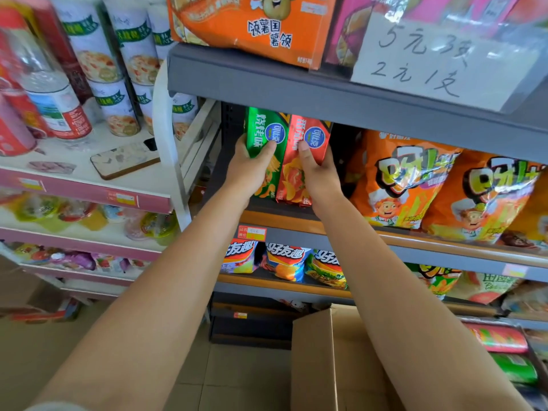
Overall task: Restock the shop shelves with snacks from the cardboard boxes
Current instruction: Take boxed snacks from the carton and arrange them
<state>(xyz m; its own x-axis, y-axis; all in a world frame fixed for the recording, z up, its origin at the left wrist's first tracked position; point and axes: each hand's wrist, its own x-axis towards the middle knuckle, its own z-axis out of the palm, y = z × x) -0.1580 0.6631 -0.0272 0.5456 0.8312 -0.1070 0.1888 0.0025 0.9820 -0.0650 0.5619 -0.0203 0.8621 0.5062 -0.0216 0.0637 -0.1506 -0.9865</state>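
Head view showed your left hand (247, 170) gripping the green snack box (265, 143) and your right hand (318, 170) gripping the red snack box (299, 161), both boxes upright and touching side by side on the grey shelf (296, 215), just left of the orange chip bags (400, 179). To seat them well, you were best advised to push both boxes back squarely together, keep their fronts facing out, and let go only once their bases sat flat. More stock presumably waited in the cardboard box (314, 357) on the floor below that shelf.
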